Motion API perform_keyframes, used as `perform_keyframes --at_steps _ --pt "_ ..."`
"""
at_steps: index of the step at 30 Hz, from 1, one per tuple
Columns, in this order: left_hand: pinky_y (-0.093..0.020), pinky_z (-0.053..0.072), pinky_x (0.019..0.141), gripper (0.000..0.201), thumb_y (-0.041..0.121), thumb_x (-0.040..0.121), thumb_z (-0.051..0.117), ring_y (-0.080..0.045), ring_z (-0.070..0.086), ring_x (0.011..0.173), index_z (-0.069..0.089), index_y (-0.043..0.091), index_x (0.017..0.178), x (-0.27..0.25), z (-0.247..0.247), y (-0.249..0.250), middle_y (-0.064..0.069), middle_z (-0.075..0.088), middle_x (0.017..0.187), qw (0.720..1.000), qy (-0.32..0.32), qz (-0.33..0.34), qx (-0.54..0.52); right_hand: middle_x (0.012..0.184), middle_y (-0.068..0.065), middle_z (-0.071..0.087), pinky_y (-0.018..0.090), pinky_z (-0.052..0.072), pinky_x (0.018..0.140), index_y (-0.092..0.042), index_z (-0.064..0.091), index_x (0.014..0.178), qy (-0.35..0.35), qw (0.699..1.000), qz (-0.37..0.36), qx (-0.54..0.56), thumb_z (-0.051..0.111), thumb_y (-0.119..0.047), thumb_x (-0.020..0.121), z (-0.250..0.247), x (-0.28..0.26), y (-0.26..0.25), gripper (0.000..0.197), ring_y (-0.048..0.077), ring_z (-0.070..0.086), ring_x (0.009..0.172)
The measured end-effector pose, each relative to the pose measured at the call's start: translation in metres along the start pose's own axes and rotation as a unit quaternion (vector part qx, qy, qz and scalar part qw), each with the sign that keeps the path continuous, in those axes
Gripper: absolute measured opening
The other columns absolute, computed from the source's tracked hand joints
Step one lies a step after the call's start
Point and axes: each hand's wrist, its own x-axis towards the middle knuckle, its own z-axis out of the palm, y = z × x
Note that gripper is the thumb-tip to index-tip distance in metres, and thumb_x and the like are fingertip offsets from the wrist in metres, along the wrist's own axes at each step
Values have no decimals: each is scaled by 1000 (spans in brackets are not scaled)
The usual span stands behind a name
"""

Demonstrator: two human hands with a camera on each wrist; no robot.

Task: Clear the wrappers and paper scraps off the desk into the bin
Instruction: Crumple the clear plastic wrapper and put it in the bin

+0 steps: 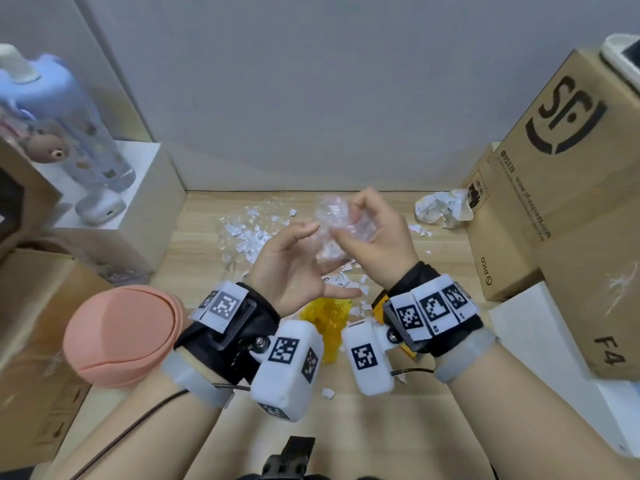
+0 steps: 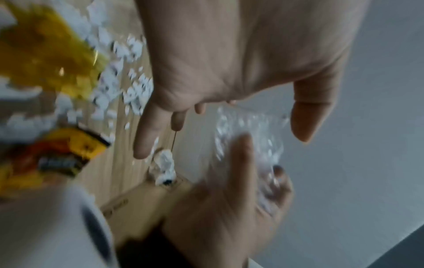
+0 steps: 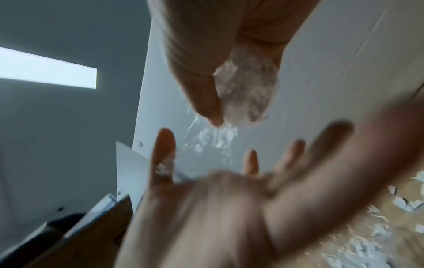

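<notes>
At the far left of the head view a peach-coloured bin lid (image 1: pixel 121 336) was seen beside the left forearm, at the desk's left edge. The wooden desk (image 1: pixel 433 271) was strewn with white paper scraps (image 1: pixel 247 235), spread mostly beyond and beneath the raised hands. A yellow wrapper (image 1: pixel 327 318) lay on the desk below the wrists, and a second yellow wrapper with dark print (image 2: pixel 66 157) was shown near it in the left wrist view.

The left hand (image 1: pixel 294 265) was held above the desk, palm turned inward, its fingers spread and mostly straight. Its fingertips (image 1: pixel 306 228) were placed at the left side of a crumpled clear plastic wrapper (image 1: pixel 337 225); nothing was seen gripped by them, though contact could not be told for certain because of blur.

The clear plastic wrapper was held in the air between the two hands, well above the scraps. It was pinched and cupped by the right hand (image 1: pixel 377 237), whose thumb and curled fingers (image 3: pixel 204 94) were closed around the bunched film.

Further right, a crumpled ball of white paper (image 1: pixel 443 209) rested on the desk against a cardboard box (image 1: pixel 561 188) standing at the right edge.
</notes>
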Motion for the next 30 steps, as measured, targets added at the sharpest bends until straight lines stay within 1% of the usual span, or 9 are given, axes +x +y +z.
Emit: perform_keyframes --at_steps 3,6,9,13,16,18,20,25,30 --pt "-69 44 80 68 35 48 87 -37 45 121 49 29 104 -1 -8 4 -7 39 130 998 58 -9 5 58 -10 27 15 27 56 -26 26 58 28 999 -14 30 52 3 60 -4 3 -1 38 2 29 56" --pt "-59 53 71 96 39 42 89 -29 63 99 42 31 126 4 6 4 -7 51 123 999 28 -12 22 58 -10 40 18 36 57 -29 33 60 -37 995 9 88 48 3 60 15 -7 -14 35 2 39 56" --pt "-40 55 71 95 31 38 91 -23 64 92 46 30 122 10 11 4 -11 54 113 998 29 15 48 93 -10 47 28 41 82 -43 43 95 -116 991 14 71 56 -5 62 29 -18 -21 53 5 48 87" --pt "-34 56 75 86 12 56 84 -21 67 96 40 23 130 7 14 2 -4 67 102 991 16 26 130 145 -12 18 35 15 110 -51 8 134 -128 982 -12 -140 70 -47 53 26 -15 -15 102 7 22 130" --pt "-36 56 82 49 7 73 67 -21 67 99 52 19 119 8 17 1 -7 66 111 972 48 46 224 155 -8 -10 52 -7 115 -45 -12 137 -176 956 -33 -232 68 -68 44 16 -8 -8 125 11 -14 142" --pt "-29 55 60 32 14 72 69 -22 66 77 63 22 102 9 14 8 -5 69 90 960 74 62 265 153 -7 -21 52 -15 112 -44 -20 134 -210 944 -8 -256 72 -69 40 2 -2 -6 135 13 -24 139" --pt "-16 31 36 18 27 70 71 -13 47 51 63 22 86 6 7 18 2 55 62 956 131 71 253 152 -9 -23 48 -8 111 -46 -17 135 -178 958 23 -223 70 -72 42 -13 1 -5 130 15 -19 140" --pt "-10 7 33 52 65 79 42 -4 16 32 23 24 53 3 -11 32 11 21 39 950 254 93 158 151 -17 -14 54 7 112 -55 -10 132 -118 983 46 -130 39 -93 42 -26 0 3 110 11 -7 140" --pt "-7 12 31 63 50 94 33 -6 17 27 28 20 39 11 -9 29 9 23 33 947 291 88 104 153 -14 -10 53 14 115 -49 -1 137 -147 985 -6 -93 56 -78 54 -15 -2 -7 105 10 -4 142"
